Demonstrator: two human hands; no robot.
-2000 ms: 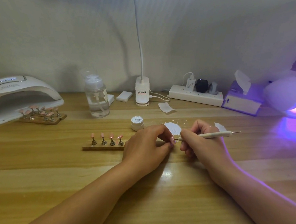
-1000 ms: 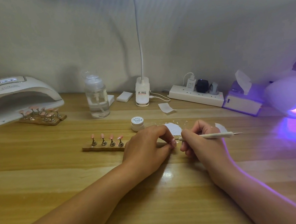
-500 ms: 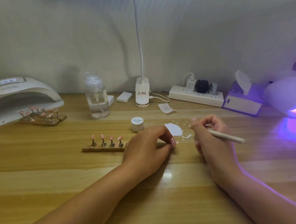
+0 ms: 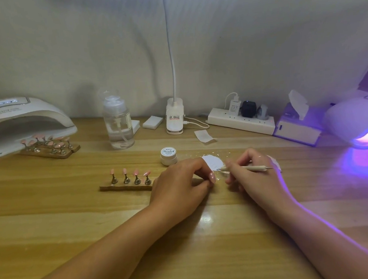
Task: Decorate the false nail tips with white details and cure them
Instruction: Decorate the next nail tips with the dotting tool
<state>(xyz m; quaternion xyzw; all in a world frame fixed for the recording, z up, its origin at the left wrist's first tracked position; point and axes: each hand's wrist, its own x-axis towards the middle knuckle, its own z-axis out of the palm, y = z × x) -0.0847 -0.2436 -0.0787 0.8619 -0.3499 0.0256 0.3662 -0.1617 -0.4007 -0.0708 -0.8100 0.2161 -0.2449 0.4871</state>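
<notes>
A wooden stand (image 4: 125,187) with several pink nail tips (image 4: 135,172) on metal pegs lies mid-table. My left hand (image 4: 181,183) covers the stand's right end, its fingers curled over it; what it grips underneath is hidden. My right hand (image 4: 253,176) holds a thin white dotting pen (image 4: 246,168) with its tip pointing left towards my left fingertips. A white foil patch with white gel (image 4: 213,162) lies just behind both hands. A small white jar labelled "Painted" (image 4: 168,156) stands to the left of the patch.
A white nail lamp (image 4: 20,122) sits at far left with a second stand of pink tips (image 4: 50,146) in front. A lit purple lamp (image 4: 365,126) glows at far right. Pump bottle (image 4: 118,124), desk lamp base (image 4: 174,118), power strip (image 4: 240,120) and tissue box (image 4: 297,125) line the back.
My right hand swung out to the right away from the nail, then came back left, bringing the pen tip to my left fingertips again. My left hand stayed put.
</notes>
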